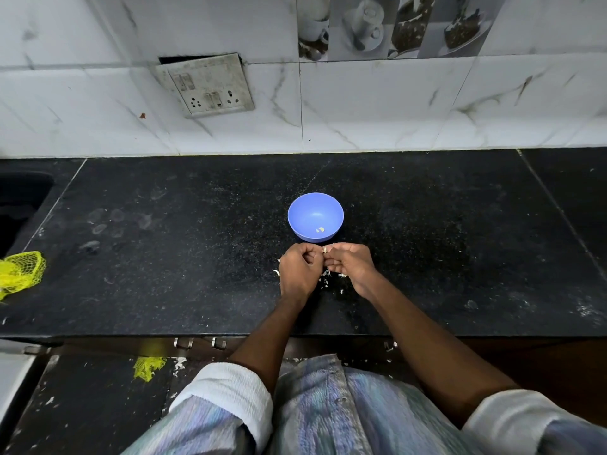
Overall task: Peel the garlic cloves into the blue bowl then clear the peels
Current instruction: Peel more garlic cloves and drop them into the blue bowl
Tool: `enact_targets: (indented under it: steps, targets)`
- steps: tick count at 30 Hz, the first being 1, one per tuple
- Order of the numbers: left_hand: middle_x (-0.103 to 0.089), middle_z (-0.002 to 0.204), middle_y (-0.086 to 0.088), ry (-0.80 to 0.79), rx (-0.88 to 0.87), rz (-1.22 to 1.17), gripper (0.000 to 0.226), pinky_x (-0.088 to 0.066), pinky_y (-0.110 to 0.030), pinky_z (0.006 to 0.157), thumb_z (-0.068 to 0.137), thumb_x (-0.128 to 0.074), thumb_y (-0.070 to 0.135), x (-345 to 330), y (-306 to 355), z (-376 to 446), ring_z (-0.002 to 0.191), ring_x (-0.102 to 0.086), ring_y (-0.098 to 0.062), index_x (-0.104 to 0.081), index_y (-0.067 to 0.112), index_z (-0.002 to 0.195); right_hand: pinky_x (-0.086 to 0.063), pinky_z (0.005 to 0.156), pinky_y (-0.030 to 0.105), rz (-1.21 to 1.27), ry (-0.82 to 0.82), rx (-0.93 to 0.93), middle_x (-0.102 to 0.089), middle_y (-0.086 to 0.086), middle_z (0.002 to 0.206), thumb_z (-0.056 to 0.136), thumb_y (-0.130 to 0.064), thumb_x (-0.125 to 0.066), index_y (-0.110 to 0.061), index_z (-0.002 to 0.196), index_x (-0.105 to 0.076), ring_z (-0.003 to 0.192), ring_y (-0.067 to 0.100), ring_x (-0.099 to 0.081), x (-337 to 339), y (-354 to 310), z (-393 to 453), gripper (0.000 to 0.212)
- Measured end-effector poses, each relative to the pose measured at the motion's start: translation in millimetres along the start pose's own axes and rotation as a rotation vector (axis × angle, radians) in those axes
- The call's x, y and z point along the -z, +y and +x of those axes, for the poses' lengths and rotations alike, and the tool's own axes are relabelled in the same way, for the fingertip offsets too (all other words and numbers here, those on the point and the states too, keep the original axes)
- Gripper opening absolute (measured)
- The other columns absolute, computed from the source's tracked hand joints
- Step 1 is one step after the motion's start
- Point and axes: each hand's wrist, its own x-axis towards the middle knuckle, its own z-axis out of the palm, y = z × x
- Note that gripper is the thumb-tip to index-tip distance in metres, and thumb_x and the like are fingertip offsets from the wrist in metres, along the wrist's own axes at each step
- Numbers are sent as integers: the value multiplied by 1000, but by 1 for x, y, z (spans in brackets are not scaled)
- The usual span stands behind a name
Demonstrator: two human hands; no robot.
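A blue bowl (315, 217) stands on the black counter (197, 257), with a small peeled garlic piece (320, 229) at its bottom. Just in front of the bowl my left hand (298, 270) and my right hand (351, 266) meet, fingers curled. Between their fingertips they pinch a small pale garlic clove (324, 250), mostly hidden by the fingers. White garlic peels (325, 280) lie scattered on the counter under and around both hands.
A yellow mesh bag (20, 273) lies at the counter's left edge, beside a dark sink (19, 205). A tiled wall with a switch panel (208, 85) rises behind the counter. Peel scraps and a yellow mesh piece (147, 366) lie on the floor below.
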Motion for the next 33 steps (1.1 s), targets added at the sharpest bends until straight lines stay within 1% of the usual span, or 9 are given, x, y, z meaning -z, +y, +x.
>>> enact_targets:
  steps: [5,9,16,19,22,27,29,31,33]
  targets:
    - [-72,77,11,-20,-52,-1,6,-60,-31,69,90,-74,17,1,1,-1,70,-68,-5,-77,21,88,-59,72,25,25,-11,2,-76,15,90,96,-8,-70,1,106,-74,77,18,-70,2,2,0,14]
    - [-75,83,12,-9,-89,50,13,-59,-34,69,88,-71,14,2,-4,1,73,-69,-5,-81,22,90,-58,70,22,-22,-40,18,-77,9,84,91,-2,-75,-5,96,-77,72,14,-69,4,3,-3,6]
    - [-74,82,12,-19,-119,144,10,-57,-33,66,89,-71,23,1,-3,0,71,-66,-5,-82,25,88,-53,61,18,-99,13,99,-76,5,75,88,7,-71,-10,86,-78,60,8,-60,1,-2,-5,18]
    - [-74,85,10,-3,-106,176,9,-56,-32,66,89,-72,23,1,0,0,73,-66,-7,-81,23,88,-53,65,19,-139,31,138,-79,6,83,89,1,-74,-14,91,-80,64,5,-63,1,1,-3,17]
    - [-73,79,11,-4,-62,163,8,-56,-31,65,88,-73,26,0,1,1,71,-67,-7,-79,21,86,-55,69,22,-189,42,179,-80,3,85,88,-1,-75,-13,95,-81,71,6,-69,0,3,0,15]
    - [-69,76,9,-40,-47,84,6,-56,-32,66,89,-72,26,-2,-3,2,70,-65,-8,-73,22,84,-62,83,31,-201,20,204,-80,3,87,89,-3,-74,-17,90,-80,90,22,-77,0,4,3,15]
    - [-69,75,9,-48,-34,30,6,-57,-33,67,89,-70,23,-3,-5,3,70,-65,-9,-73,22,84,-61,76,27,-196,10,196,-79,4,86,91,-2,-72,-15,92,-80,81,18,-75,0,4,3,15]
    - [-70,74,8,-52,-16,-21,8,-57,-33,67,91,-68,20,-5,-7,4,70,-66,-12,-73,20,84,-55,66,22,-175,9,177,-78,5,82,94,-1,-68,-10,96,-79,70,12,-67,0,4,3,14]
    - [-71,75,7,-60,-3,-46,10,-56,-27,67,93,-67,15,-6,-7,4,71,-67,-13,-73,19,85,-51,62,20,-151,12,156,-76,5,79,95,1,-65,-5,99,-78,66,9,-63,0,5,3,15]
